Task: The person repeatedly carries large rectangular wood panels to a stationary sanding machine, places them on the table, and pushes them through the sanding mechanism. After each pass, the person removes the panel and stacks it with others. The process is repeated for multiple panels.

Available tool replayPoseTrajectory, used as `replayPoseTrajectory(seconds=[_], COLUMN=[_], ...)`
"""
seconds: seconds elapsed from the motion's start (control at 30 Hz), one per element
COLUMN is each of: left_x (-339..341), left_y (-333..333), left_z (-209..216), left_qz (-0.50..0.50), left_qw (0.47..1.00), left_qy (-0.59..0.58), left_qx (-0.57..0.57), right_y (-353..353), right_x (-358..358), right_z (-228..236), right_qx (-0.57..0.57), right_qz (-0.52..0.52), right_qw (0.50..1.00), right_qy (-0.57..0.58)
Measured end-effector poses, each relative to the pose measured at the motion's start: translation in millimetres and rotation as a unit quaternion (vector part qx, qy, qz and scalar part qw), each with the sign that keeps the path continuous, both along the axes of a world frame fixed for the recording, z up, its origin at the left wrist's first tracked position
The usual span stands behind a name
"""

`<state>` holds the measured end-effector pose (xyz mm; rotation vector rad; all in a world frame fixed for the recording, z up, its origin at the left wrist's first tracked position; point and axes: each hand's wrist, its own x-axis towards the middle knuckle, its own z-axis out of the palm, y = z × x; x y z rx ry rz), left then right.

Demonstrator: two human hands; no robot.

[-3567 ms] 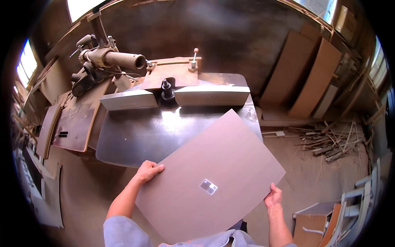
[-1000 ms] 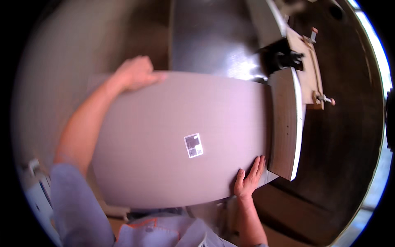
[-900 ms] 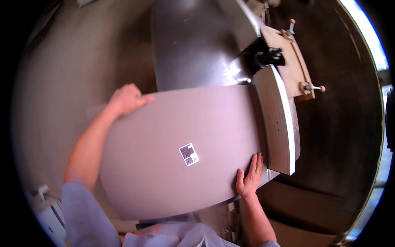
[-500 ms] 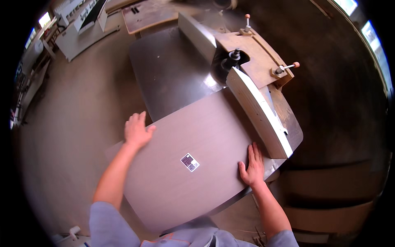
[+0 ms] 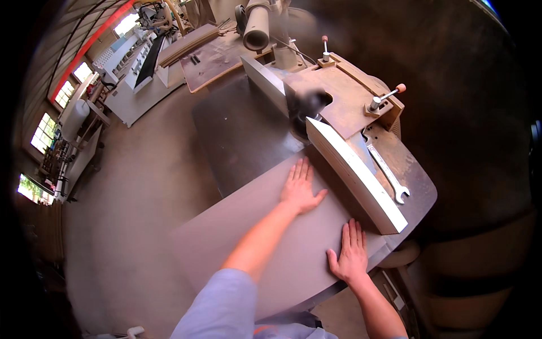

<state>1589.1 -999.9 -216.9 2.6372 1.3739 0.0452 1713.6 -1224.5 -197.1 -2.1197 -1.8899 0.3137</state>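
Note:
A large grey-brown board (image 5: 243,226) lies flat on the metal table of a spindle moulder (image 5: 237,135). One long edge of it runs along the white fence (image 5: 358,175). My left hand (image 5: 301,186) rests flat on the board near its far end, fingers spread toward the cutter. Close to the near end of the fence, my right hand (image 5: 349,251) presses flat on the board, fingers outstretched. The dark cutter spindle (image 5: 310,104) stands in the gap between the two fence halves and looks blurred. My left forearm covers part of the board.
An open-ended wrench (image 5: 387,169) lies behind the fence. Orange-knobbed clamp levers (image 5: 375,103) stand on the wooden guard (image 5: 339,85). A grey dust pipe (image 5: 257,31) hangs at the back. Beyond it are a side table (image 5: 209,65) with stacked strips and a long white machine (image 5: 144,93).
My left hand has moved from the board's left edge to its middle, nearer the fence. The spindle has become blurred. My view has shifted, showing the wrench and more of the workshop.

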Motion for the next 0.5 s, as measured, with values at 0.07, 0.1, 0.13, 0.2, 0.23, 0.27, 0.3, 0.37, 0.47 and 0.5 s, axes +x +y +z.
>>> replayPoseTrajectory(seconds=[0.07,0.1,0.13,0.2,0.23,0.27,0.3,0.37,0.47,0.5], left_x=[5.6,7.7,8.2,6.7,4.8,3.0,0.5,-2.7,-5.9,-7.0], left_y=[6.7,9.3,12.3,20.7,24.8,29.7,33.6,41.5,51.1,53.5], left_z=[0.9,0.8,0.8,0.7,0.2,-0.5,-1.3,-3.1,-4.3,-4.0], left_qz=[0.004,0.001,0.004,0.005,0.005,0.006,0.005,0.0,-0.002,-0.003], left_qw=[1.0,1.0,0.999,0.998,0.999,0.999,0.999,1.0,1.0,1.0], left_qy=[0.026,0.025,0.041,0.058,0.053,0.053,0.054,0.029,0.008,0.005], left_qx=[-0.003,-0.005,-0.007,0.006,0.008,0.012,0.009,0.012,0.017,0.017], right_y=[4.5,6.7,9.5,16.4,20.3,25.8,29.9,38.2,48.7,51.7], right_x=[1.1,1.8,1.8,1.7,0.8,0.2,-1.3,-3.4,-6.5,-7.7], right_z=[-0.1,-0.3,-0.6,-1.4,-2.0,-2.9,-3.2,-3.9,-4.1,-4.0], right_qx=[0.005,-0.001,0.0,0.003,0.004,0.013,0.002,-0.006,-0.008,-0.004], right_qz=[-0.005,-0.002,-0.002,-0.001,0.002,0.005,0.004,0.002,0.007,0.008], right_qw=[1.0,1.0,1.0,0.999,0.999,0.999,0.999,0.999,0.999,0.999], right_qy=[-0.004,0.012,0.021,0.034,0.038,0.036,0.042,0.039,0.039,0.039])
